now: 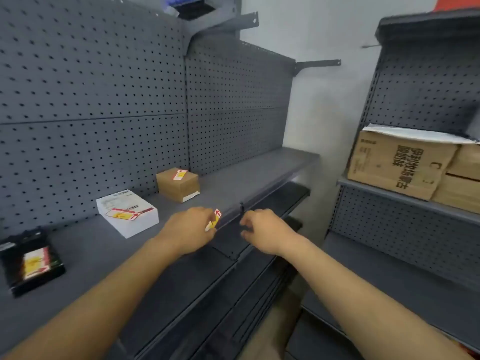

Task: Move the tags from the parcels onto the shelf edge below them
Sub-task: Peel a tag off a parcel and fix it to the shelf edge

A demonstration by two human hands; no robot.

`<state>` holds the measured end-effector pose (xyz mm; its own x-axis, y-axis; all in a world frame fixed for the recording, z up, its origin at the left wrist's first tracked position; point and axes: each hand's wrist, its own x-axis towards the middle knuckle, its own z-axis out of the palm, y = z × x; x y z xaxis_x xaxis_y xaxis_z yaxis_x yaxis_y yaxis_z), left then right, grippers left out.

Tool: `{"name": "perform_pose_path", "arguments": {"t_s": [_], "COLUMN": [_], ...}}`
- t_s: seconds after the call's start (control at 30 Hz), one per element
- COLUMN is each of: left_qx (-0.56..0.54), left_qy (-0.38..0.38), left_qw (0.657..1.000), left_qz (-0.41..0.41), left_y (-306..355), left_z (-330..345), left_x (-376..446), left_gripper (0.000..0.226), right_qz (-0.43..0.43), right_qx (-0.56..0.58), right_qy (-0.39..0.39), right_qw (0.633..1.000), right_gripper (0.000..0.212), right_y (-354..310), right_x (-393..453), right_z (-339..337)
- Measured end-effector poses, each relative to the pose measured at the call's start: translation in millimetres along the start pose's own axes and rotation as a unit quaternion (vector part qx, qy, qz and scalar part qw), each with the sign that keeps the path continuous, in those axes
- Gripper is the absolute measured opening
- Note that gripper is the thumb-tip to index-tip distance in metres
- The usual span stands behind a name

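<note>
Hands (228, 229) hold a tag (214, 220) at the shelf edge (233, 216).

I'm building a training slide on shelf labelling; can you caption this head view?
Left hand holds a tag at the shelf edge; right hand hovers beside it.

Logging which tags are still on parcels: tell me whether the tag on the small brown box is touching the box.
Touching. The head view shows the tag lying flat on the top face of the small brown box, near its back edge, with no gap visible.
</note>
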<state>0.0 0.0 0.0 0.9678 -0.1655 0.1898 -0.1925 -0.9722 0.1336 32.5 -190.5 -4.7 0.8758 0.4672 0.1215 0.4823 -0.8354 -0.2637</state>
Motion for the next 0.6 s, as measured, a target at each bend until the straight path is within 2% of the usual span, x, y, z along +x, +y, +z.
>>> {"name": "perform_pose_path", "arguments": {"t_s": [0.4,0.6], "left_qx": [-0.017,-0.005], "left_qy": [-0.028,-0.078], "left_qw": [0.996,0.992], "left_qz": [-0.084,-0.097], "left_y": [-48.9,-66.6], "left_z": [56.9,64.4], "left_x": [74.9,109.0], "left_gripper": [0.025,0.042], "right_qz": [-0.064,-0.113], "right_qx": [0.009,0.000], "right_qy": [-0.046,-0.068], "right_qw": [0.997,0.991], "right_gripper": [0.031,0.035], "right_y": [37.6,36.3], "right_x": [138.0,183.2], "right_z": [50.3,63.5]}}
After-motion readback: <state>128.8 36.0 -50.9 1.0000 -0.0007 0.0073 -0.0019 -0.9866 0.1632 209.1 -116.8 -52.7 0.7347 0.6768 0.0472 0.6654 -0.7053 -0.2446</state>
